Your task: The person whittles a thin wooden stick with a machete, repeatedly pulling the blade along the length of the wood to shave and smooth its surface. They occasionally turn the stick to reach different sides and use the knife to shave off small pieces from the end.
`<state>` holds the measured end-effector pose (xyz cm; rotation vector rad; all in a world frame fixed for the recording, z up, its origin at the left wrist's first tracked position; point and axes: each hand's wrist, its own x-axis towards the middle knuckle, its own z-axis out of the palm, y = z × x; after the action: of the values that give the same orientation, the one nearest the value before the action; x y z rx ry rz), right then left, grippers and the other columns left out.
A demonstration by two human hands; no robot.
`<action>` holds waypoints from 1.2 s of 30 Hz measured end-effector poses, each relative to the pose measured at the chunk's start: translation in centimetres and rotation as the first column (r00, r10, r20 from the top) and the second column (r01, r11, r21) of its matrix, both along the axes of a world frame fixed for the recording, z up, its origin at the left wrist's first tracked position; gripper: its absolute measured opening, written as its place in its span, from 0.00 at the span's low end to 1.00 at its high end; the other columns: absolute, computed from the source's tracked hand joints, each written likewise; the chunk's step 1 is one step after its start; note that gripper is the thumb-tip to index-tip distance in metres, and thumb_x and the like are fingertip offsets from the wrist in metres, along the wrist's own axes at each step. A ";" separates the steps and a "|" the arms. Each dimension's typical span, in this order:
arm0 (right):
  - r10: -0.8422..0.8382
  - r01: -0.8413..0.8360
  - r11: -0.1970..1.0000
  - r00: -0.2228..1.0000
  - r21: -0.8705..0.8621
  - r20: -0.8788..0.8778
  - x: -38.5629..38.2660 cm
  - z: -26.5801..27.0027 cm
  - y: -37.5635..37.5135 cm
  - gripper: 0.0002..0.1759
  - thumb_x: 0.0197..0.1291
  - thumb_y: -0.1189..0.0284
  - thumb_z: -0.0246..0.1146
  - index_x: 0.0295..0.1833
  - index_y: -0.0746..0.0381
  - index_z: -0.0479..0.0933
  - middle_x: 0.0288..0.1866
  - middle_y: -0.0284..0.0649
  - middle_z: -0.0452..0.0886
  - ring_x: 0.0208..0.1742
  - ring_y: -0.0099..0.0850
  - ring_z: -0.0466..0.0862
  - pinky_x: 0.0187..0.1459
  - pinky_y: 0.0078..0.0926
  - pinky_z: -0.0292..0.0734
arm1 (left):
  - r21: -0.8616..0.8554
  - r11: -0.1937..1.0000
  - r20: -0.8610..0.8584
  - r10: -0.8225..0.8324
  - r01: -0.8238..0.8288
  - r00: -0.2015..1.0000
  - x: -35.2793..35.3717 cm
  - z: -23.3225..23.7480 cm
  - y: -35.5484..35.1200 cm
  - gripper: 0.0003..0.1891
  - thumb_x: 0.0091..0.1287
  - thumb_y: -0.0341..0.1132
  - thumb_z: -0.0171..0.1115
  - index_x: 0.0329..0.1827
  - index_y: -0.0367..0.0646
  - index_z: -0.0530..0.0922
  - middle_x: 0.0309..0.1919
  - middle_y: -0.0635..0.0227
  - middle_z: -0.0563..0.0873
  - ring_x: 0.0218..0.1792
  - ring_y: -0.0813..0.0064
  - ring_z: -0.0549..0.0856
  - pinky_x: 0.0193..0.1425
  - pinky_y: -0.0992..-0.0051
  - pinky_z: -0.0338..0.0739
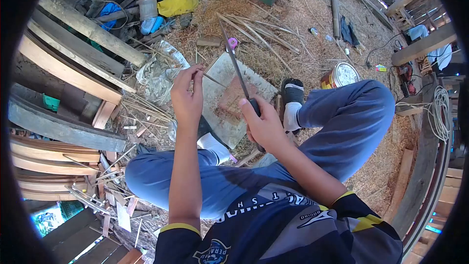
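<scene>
My right hand (pixel 264 124) is wrapped round the black handle of a long-bladed knife (pixel 233 61), whose dark blade points up and away from me. In my left hand (pixel 187 93), thumb and fingers pinch a thin wooden stick (pixel 214 79) that slants down to the right, towards the blade. Stick and blade look apart. Below them, between my feet, lies a pale square slab (pixel 266 85) with a reddish-brown worn patch or flat block (pixel 234 99) at its middle. A pink tape measure (pixel 232 43) rests at the slab's far edge.
Long thin wood strips (pixel 264 34) lie beyond the slab on shavings. Crumpled clear plastic (pixel 155 79) and more strips (pixel 146 109) are left. A paint can (pixel 342 75) stands beyond my right knee. Curved timbers (pixel 68 63) line the left side; a cable coil (pixel 439 112) hangs right.
</scene>
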<state>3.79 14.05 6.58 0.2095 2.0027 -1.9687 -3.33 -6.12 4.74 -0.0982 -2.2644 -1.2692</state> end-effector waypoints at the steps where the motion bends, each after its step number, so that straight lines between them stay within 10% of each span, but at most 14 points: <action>1: -0.003 0.005 0.997 0.999 -0.072 0.032 0.0 0.0 -0.5 0.20 0.82 0.56 0.59 0.53 0.65 0.77 0.25 0.30 0.73 0.14 0.19 0.70 0.17 0.22 0.64 | -0.035 0.999 -0.012 0.008 -0.009 1.000 0.3 0.3 -0.2 0.07 0.75 0.26 0.67 0.51 0.37 0.87 0.43 0.59 0.90 0.44 0.67 0.90 0.52 0.69 0.83; 10: 0.154 -0.149 0.988 0.978 0.046 -0.140 0.0 -5.2 -1.8 0.24 0.80 0.53 0.60 0.52 0.67 0.81 0.26 0.39 0.81 0.25 0.30 0.82 0.30 0.34 0.74 | 0.067 0.995 0.121 0.065 -0.074 0.990 3.3 0.1 -1.2 0.06 0.71 0.24 0.70 0.48 0.35 0.87 0.40 0.60 0.89 0.42 0.67 0.89 0.51 0.70 0.82; 14: 0.242 -0.256 0.962 0.959 0.092 0.145 -0.2 -4.2 -1.9 0.22 0.80 0.54 0.60 0.54 0.66 0.80 0.31 0.47 0.84 0.33 0.42 0.86 0.38 0.41 0.78 | 0.091 0.990 0.128 0.096 -0.108 0.987 4.2 -0.8 -1.5 0.06 0.69 0.22 0.71 0.47 0.35 0.85 0.39 0.61 0.88 0.42 0.67 0.88 0.51 0.70 0.82; 23: 0.354 -0.324 0.916 0.930 0.237 -0.096 0.3 -6.1 -2.6 0.20 0.77 0.56 0.60 0.54 0.64 0.78 0.35 0.54 0.85 0.39 0.58 0.87 0.40 0.50 0.79 | 0.062 0.993 0.096 0.090 -0.096 0.991 5.4 -0.9 -1.2 0.07 0.68 0.18 0.69 0.46 0.34 0.85 0.40 0.60 0.89 0.43 0.67 0.88 0.51 0.71 0.82; 26: 0.389 -0.347 0.904 0.910 0.251 -0.144 0.4 -6.2 -2.9 0.19 0.75 0.57 0.61 0.54 0.64 0.79 0.34 0.55 0.84 0.38 0.58 0.87 0.40 0.50 0.79 | 0.076 0.990 0.165 0.103 -0.117 0.981 6.0 -1.1 -1.6 0.08 0.68 0.17 0.68 0.47 0.34 0.85 0.41 0.60 0.89 0.43 0.68 0.89 0.51 0.72 0.83; 29: 0.380 -0.342 0.914 0.910 0.219 -0.164 0.2 -7.3 -3.2 0.15 0.78 0.61 0.59 0.52 0.63 0.78 0.26 0.45 0.78 0.26 0.37 0.80 0.32 0.39 0.72 | 0.080 0.990 0.197 0.098 -0.116 0.976 6.3 -1.5 -2.1 0.08 0.72 0.16 0.66 0.51 0.31 0.84 0.45 0.62 0.89 0.46 0.74 0.89 0.53 0.75 0.84; 36: 0.371 -0.337 0.913 0.920 0.228 -0.128 -0.6 -6.3 -3.0 0.15 0.77 0.62 0.59 0.48 0.64 0.79 0.22 0.45 0.77 0.23 0.38 0.79 0.30 0.40 0.72 | 0.083 0.990 0.163 0.100 -0.114 0.982 6.5 -2.1 -1.8 0.09 0.73 0.16 0.65 0.54 0.30 0.84 0.47 0.59 0.91 0.48 0.75 0.90 0.55 0.76 0.85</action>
<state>3.15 11.10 0.32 -0.2711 2.1630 -1.6014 3.19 -7.97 2.64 0.1618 -2.3045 -1.3643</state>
